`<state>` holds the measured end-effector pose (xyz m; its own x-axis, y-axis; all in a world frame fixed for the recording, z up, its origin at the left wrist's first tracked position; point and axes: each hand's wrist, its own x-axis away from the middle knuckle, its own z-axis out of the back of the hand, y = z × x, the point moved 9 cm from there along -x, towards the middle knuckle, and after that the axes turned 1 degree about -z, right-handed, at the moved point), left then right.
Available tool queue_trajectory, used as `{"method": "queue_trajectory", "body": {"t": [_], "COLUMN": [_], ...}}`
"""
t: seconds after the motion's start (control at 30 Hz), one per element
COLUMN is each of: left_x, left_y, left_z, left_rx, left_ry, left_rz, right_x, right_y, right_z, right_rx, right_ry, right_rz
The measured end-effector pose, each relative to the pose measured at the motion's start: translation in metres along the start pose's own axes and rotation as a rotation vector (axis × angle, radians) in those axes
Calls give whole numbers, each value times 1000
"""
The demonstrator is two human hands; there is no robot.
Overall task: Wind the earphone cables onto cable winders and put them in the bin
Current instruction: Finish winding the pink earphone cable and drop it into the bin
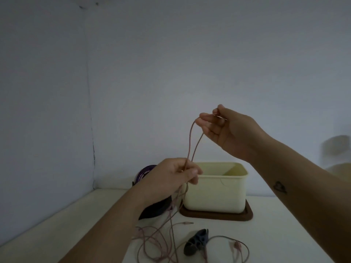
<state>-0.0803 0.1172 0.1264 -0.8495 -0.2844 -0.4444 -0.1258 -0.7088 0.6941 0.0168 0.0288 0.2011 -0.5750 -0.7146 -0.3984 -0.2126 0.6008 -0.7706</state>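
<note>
Where it hangs doubled, the cable (197, 147) is pink.

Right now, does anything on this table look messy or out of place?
Only the pink earphone cable: it sprawls in loose, overlapping loops on the table beside the dark cable winder. The cream bin stands upright on its brown tray.

Dim, soft, perhaps wide-angle warped.

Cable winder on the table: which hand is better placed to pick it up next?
Probably left: the left hand pinches the pink cable low, nearer the cable winder; the right hand holds the cable's loop raised high.
</note>
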Motion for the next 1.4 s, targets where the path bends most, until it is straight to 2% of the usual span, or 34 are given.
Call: {"method": "queue_trajectory", "body": {"t": [0.1,0.23,0.4,0.53,0.63,0.73,0.8,0.83,0.9,0.93,0.97,1.03,1.1,1.13,1.23,1.3,1.4], "left_x": [3,10,26,41,48,44,38,35,29,26,22,13,5,1,-5,-5,0], "left_y": [-14,-52,-91,-120,-130,-130,-122,-116,-102,-95,-85,-64,-41,-29,-6,-4,-19], "left_z": [17,63,106,128,128,114,101,95,81,72,64,45,25,16,0,8,34], "left_rx": [110,15,-41,371,540,587,603,589,540,523,515,487,414,374,276,240,181], "left_ry": [107,318,509,696,687,575,479,423,304,246,193,106,42,15,-31,-1,93], "left_rz": [66,201,302,359,431,493,513,513,493,474,447,391,328,289,192,154,149], "right_x": [-5,-9,-10,-1,13,20,29,35,43,40,35,16,18,26,52,56,39], "right_y": [-15,-31,-6,15,24,45,62,69,76,75,72,61,56,60,89,91,76], "right_z": [28,96,176,225,241,260,274,281,283,279,264,206,121,81,10,3,32], "right_rx": [-138,-238,-268,-239,-116,49,250,434,867,1051,1187,1295,1221,1143,915,843,590], "right_ry": [119,362,532,633,673,651,649,651,600,548,483,301,33,-102,-405,-456,-333], "right_rz": [65,133,65,32,2,-108,-243,-339,-524,-554,-518,-251,-11,-3,-242,-277,-253]}}
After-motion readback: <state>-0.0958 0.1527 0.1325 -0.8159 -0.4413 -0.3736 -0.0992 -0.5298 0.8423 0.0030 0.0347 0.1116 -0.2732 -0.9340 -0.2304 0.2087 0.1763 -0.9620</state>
